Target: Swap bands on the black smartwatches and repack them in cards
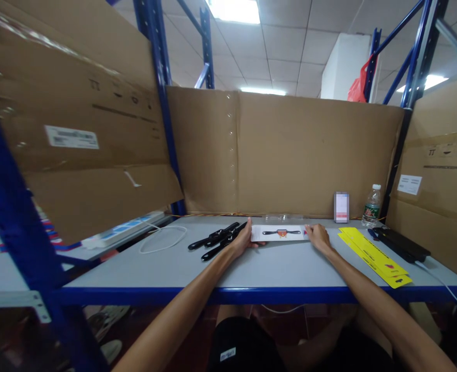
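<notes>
Apparently steadying the card (278, 233) mid-table, between black tools (214, 251) at left and yellow cards (371, 256) at right; clasping its left end with the left hand (243, 239), pinching its right end with the right hand (319, 237). If shifting, support both ends.

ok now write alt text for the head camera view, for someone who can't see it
Two bare hands, left and right, hold a white printed card by its ends above a grey table. Black long-handled tools lie to the left; flat yellow printed sheets lie to the right.
</notes>
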Action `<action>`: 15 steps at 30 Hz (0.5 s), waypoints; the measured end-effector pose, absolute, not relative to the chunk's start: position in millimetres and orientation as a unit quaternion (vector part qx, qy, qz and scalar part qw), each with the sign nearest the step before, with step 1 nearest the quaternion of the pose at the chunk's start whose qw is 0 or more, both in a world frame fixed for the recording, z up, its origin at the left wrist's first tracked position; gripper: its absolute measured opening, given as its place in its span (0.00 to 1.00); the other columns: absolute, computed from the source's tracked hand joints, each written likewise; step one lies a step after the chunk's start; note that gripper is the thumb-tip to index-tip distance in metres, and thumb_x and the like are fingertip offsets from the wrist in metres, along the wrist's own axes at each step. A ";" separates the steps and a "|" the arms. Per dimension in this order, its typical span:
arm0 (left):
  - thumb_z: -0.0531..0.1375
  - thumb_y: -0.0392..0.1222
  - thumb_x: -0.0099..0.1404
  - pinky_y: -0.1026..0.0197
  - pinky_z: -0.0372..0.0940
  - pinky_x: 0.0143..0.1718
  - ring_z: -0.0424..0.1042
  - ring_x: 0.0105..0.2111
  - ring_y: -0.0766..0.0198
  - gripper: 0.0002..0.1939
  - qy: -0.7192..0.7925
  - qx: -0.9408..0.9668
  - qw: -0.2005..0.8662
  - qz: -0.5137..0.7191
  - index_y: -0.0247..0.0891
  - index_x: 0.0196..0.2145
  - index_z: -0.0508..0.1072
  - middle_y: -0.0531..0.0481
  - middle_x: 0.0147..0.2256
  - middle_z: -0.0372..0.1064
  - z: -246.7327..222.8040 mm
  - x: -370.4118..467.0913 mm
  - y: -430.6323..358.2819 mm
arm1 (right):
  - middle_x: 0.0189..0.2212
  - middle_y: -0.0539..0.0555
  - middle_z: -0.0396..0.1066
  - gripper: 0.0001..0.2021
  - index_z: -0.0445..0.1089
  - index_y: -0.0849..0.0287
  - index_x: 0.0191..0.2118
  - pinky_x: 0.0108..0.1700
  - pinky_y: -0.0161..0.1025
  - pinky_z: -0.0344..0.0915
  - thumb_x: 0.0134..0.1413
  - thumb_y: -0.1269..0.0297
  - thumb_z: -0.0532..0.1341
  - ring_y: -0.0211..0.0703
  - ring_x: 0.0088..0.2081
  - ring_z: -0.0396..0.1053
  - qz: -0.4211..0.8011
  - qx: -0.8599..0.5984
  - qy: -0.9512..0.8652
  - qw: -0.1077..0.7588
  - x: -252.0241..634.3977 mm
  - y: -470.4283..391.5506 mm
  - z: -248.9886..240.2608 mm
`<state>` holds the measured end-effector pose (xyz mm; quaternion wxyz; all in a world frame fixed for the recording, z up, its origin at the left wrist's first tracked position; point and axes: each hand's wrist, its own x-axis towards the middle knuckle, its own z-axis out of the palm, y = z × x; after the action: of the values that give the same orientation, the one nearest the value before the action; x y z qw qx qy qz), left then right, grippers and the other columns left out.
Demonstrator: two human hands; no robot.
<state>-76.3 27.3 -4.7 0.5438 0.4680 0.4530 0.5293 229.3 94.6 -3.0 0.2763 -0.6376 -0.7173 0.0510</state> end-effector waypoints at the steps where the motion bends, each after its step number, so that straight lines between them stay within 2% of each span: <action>1: 0.47 0.68 0.74 0.67 0.65 0.17 0.79 0.27 0.57 0.38 0.458 0.471 0.537 0.530 0.28 0.49 0.76 0.38 0.31 0.80 -3.8 -75.7 26.8 | 0.42 0.66 0.81 0.24 0.83 0.59 0.38 0.38 0.37 0.62 0.72 0.52 0.53 0.51 0.44 0.78 0.044 -0.628 -0.727 0.274 227.5 92.6 -3.1; 5: 0.45 0.67 0.75 0.67 0.64 0.17 0.78 0.25 0.59 0.38 0.481 0.479 0.515 0.523 0.28 0.48 0.77 0.38 0.31 0.80 -2.1 -71.4 24.4 | 0.42 0.66 0.81 0.24 0.83 0.60 0.39 0.37 0.36 0.60 0.73 0.53 0.52 0.49 0.43 0.78 0.033 -0.622 -0.737 0.263 229.6 88.6 -2.3; 11: 0.53 0.69 0.71 0.67 0.62 0.17 0.75 0.24 0.62 0.33 0.508 0.524 0.443 0.520 0.32 0.46 0.75 0.41 0.32 0.78 -6.8 -63.4 22.5 | 0.44 0.64 0.81 0.21 0.82 0.59 0.41 0.39 0.36 0.60 0.74 0.59 0.51 0.49 0.47 0.77 0.033 -0.616 -0.747 0.248 233.1 89.3 -2.6; 15: 0.59 0.66 0.68 0.67 0.60 0.18 0.73 0.24 0.63 0.28 0.518 0.543 0.404 0.524 0.35 0.44 0.71 0.48 0.28 0.74 -10.3 -60.7 22.2 | 0.47 0.64 0.79 0.17 0.80 0.61 0.46 0.42 0.35 0.61 0.72 0.61 0.54 0.49 0.49 0.76 0.025 -0.624 -0.747 0.229 230.5 89.1 -4.2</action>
<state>-60.7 22.2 -10.3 0.4043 0.5427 0.5177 0.5236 230.5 89.1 -4.2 0.2286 -0.6236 -0.7471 0.0253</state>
